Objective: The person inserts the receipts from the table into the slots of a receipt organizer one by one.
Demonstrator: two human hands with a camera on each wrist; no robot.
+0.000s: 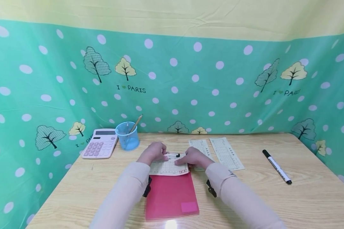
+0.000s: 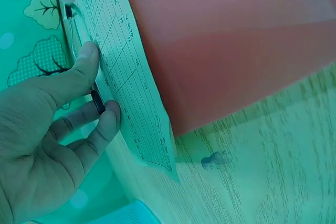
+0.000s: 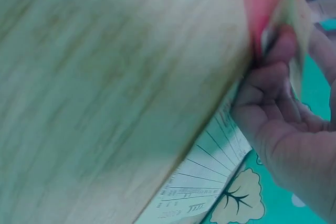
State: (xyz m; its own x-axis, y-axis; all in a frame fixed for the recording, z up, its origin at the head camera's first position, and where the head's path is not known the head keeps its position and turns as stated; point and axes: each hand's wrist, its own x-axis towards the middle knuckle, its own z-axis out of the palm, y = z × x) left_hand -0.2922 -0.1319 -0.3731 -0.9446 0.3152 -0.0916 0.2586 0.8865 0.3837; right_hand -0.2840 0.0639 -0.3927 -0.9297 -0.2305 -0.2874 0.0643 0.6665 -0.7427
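Observation:
A red clip folder (image 1: 172,194) lies in front of me, a printed paper sheet (image 1: 172,168) across its top end. A thin metal clip (image 1: 172,155) with black ends runs along the sheet's far edge. My left hand (image 1: 154,153) pinches around the clip's left end; in the left wrist view a black end (image 2: 97,101) shows between thumb and fingers, right at the paper. My right hand (image 1: 196,157) grips the sheet's right side, thumb on top and fingers curled underneath. Much of the folder's top end is hidden by the sheet and hands.
Two printed slips (image 1: 200,146) (image 1: 226,154) lie behind and right of my right hand. A black-and-white marker (image 1: 276,166) rests farther right. At the back left are a pink calculator (image 1: 99,144) and a blue mesh cup (image 1: 128,140) holding pencils. A patterned green curtain (image 1: 183,86) hangs behind.

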